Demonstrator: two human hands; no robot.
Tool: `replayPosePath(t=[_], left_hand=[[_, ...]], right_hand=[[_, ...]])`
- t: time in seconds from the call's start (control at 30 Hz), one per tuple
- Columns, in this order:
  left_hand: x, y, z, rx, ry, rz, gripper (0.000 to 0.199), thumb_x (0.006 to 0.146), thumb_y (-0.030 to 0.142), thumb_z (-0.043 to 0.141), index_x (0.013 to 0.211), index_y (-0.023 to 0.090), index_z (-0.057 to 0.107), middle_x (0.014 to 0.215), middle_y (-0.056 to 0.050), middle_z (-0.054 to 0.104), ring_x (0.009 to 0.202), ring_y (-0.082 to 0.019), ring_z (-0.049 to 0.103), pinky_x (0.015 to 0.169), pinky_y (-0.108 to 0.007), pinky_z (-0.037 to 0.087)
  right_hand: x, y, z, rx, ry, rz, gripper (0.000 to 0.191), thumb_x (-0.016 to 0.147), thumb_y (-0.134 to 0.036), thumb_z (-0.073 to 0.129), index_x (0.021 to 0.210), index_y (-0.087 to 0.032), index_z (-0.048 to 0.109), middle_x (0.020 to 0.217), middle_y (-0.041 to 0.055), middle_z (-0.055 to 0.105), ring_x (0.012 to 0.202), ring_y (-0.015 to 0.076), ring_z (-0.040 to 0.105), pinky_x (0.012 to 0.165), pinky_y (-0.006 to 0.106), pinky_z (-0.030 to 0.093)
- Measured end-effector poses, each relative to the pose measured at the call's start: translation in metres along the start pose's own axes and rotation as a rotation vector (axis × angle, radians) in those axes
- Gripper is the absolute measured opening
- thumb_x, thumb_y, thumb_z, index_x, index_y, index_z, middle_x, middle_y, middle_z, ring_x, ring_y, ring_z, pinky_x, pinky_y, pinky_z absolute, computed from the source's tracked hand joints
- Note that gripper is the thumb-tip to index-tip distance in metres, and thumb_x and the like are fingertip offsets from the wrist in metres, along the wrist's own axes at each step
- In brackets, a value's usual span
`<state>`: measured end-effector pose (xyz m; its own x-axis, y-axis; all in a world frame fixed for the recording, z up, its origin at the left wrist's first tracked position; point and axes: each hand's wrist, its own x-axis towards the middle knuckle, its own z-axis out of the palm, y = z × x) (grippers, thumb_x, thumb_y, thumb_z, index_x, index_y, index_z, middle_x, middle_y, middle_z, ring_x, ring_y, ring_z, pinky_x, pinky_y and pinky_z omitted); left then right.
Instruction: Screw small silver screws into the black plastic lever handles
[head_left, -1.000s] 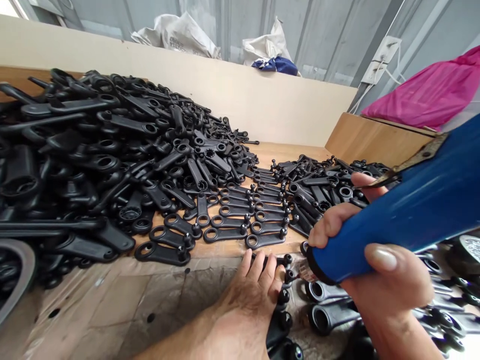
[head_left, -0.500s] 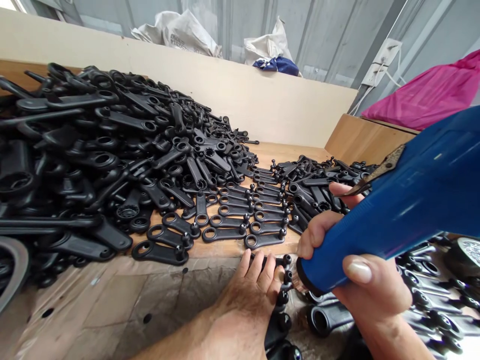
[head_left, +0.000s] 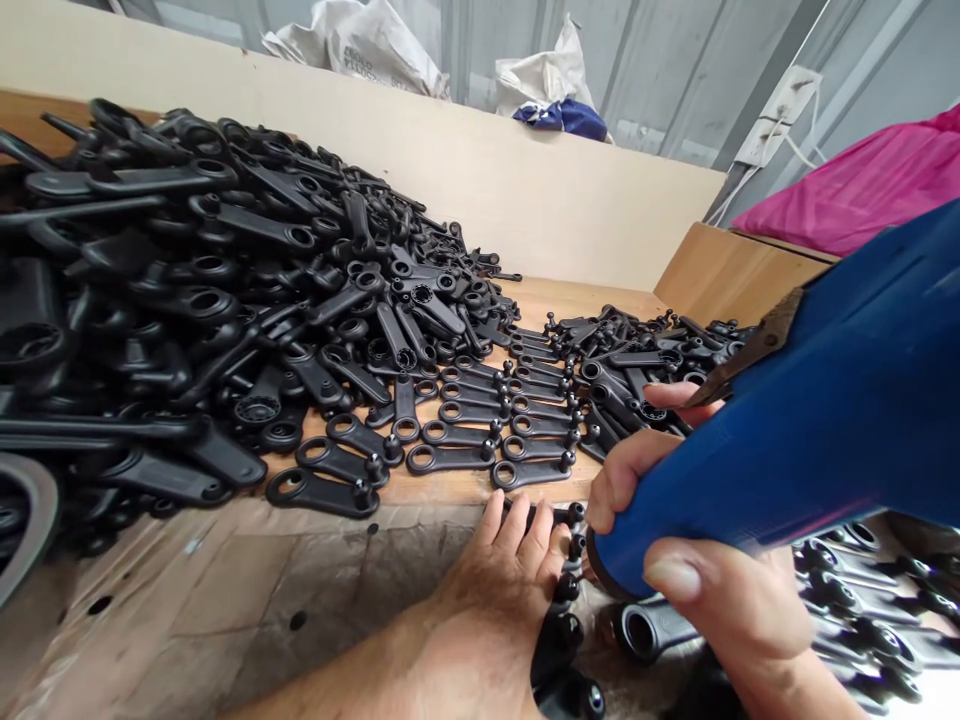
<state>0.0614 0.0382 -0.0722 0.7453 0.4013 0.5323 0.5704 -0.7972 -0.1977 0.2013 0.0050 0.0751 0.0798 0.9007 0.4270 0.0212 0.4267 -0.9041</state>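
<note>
Behind your bench runs a grey ribbed metal wall [head_left: 675,60], with a long cream board [head_left: 600,205] standing in front. Along its left part rises a big heap of black plastic crank-shaped arms [head_left: 225,180], on a pale wooden tabletop [head_left: 592,293]. Nearer you lies a wrinkled brown sheet [head_left: 240,590].

The thick blue cylindrical power tool [head_left: 810,430] slants in from the right, its dark-rimmed nose just beside the stubby black ball-ended pieces [head_left: 568,588] lined up by your left hand. A bright pink cloth [head_left: 862,190] sits over a light wooden box [head_left: 720,275] at far right. A smaller pile of black arms [head_left: 637,360] lies right of the neat rows of black ring-ended arms [head_left: 540,472].

Your right hand [head_left: 739,605] wraps around the tool's barrel, thumb pressed along the near side, one finger by the worn metal lever [head_left: 757,350]. Your left hand [head_left: 487,610] lies palm down, fingers side by side over the ball-ended pieces; you cannot tell whether it pinches any, since its underside is hidden. Smallest is the white power outlet [head_left: 787,95] on the wall.
</note>
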Motion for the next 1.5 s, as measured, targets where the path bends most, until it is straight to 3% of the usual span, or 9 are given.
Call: replayPosePath(t=[0.23, 0.43, 0.6, 0.63, 0.73, 0.77, 0.9, 1.1, 1.5], left_hand=[[0.001, 0.007, 0.004, -0.015, 0.028, -0.053, 0.032, 0.098, 0.026, 0.036, 0.121, 0.019, 0.055, 0.123, -0.009, 0.063, 0.115, -0.032, 0.055, 0.098, -0.053, 0.036], [0.004, 0.004, -0.006, -0.059, -0.063, -0.037, 0.034, 0.099, 0.029, 0.034, 0.126, 0.016, 0.051, 0.128, -0.012, 0.059, 0.119, -0.034, 0.052, 0.099, -0.053, 0.037], [0.014, -0.003, -0.032, -0.122, -0.196, -0.013, 0.038, 0.098, 0.028, 0.035, 0.130, 0.013, 0.047, 0.132, -0.016, 0.056, 0.122, -0.035, 0.050, 0.100, -0.055, 0.037], [0.016, -0.006, -0.041, -0.160, -0.253, -0.001, 0.044, 0.096, 0.035, 0.040, 0.132, 0.012, 0.045, 0.134, -0.018, 0.052, 0.125, -0.037, 0.046, 0.101, -0.055, 0.036], [0.022, -0.013, -0.067, -0.391, -0.504, 0.038, 0.103, 0.071, 0.074, 0.054, 0.142, 0.004, 0.028, 0.145, -0.028, 0.032, 0.135, -0.045, 0.025, 0.107, -0.060, 0.027], [0.023, -0.014, -0.070, -0.431, -0.531, 0.027, 0.105, 0.071, 0.075, 0.052, 0.143, 0.004, 0.026, 0.147, -0.028, 0.028, 0.136, -0.045, 0.020, 0.108, -0.060, 0.023], [0.020, -0.008, -0.052, -0.326, -0.430, -0.051, 0.050, 0.098, 0.035, 0.026, 0.140, 0.010, 0.036, 0.145, -0.020, 0.038, 0.136, -0.037, 0.028, 0.108, -0.058, 0.024], [0.016, 0.001, -0.012, -0.271, -0.388, -0.070, 0.048, 0.100, 0.036, 0.021, 0.138, 0.014, 0.043, 0.140, -0.018, 0.046, 0.130, -0.039, 0.040, 0.103, -0.060, 0.031], [0.015, 0.002, -0.013, -0.252, -0.355, -0.070, 0.050, 0.100, 0.037, 0.020, 0.137, 0.013, 0.044, 0.139, -0.019, 0.047, 0.128, -0.040, 0.041, 0.102, -0.060, 0.031]], right_hand=[[0.002, -0.003, 0.005, -0.057, -0.040, -0.013, 0.038, 0.063, -0.041, 0.079, 0.088, -0.022, 0.058, 0.062, 0.0003, 0.059, 0.051, 0.0182, 0.056, 0.047, 0.031, 0.046], [0.001, 0.003, -0.002, -0.117, -0.162, -0.048, 0.026, 0.067, -0.044, 0.075, 0.071, -0.022, 0.061, 0.057, 0.0014, 0.060, 0.048, 0.0189, 0.057, 0.051, 0.036, 0.049], [-0.007, 0.009, -0.017, -0.030, -0.032, -0.014, 0.031, 0.063, -0.047, 0.075, 0.087, -0.029, 0.068, 0.066, 0.0043, 0.063, 0.054, 0.0247, 0.060, 0.046, 0.039, 0.048], [-0.008, 0.008, -0.018, -0.005, -0.024, -0.034, 0.033, 0.065, -0.048, 0.073, 0.093, -0.032, 0.068, 0.068, 0.0040, 0.063, 0.054, 0.0247, 0.060, 0.046, 0.040, 0.048], [-0.008, -0.002, -0.015, 0.107, -0.064, -0.126, 0.033, 0.071, -0.048, 0.067, 0.103, -0.044, 0.064, 0.068, 0.0019, 0.059, 0.052, 0.0225, 0.058, 0.047, 0.041, 0.046], [-0.007, -0.005, -0.012, 0.149, -0.082, -0.136, 0.034, 0.072, -0.047, 0.067, 0.105, -0.046, 0.062, 0.068, 0.0014, 0.057, 0.052, 0.0221, 0.058, 0.047, 0.041, 0.046], [-0.005, -0.012, -0.003, 0.263, -0.128, -0.038, 0.040, 0.070, -0.045, 0.069, 0.109, -0.048, 0.059, 0.067, 0.0014, 0.053, 0.054, 0.0234, 0.058, 0.045, 0.040, 0.045], [-0.005, -0.011, -0.002, 0.304, -0.108, -0.011, 0.046, 0.064, -0.045, 0.075, 0.107, -0.047, 0.058, 0.066, -0.0003, 0.057, 0.051, 0.0211, 0.056, 0.046, 0.039, 0.044], [-0.003, -0.014, 0.000, 0.257, -0.062, 0.077, 0.067, 0.057, -0.049, 0.080, 0.118, -0.039, 0.054, 0.062, -0.0025, 0.058, 0.049, 0.0186, 0.055, 0.045, 0.033, 0.044]])
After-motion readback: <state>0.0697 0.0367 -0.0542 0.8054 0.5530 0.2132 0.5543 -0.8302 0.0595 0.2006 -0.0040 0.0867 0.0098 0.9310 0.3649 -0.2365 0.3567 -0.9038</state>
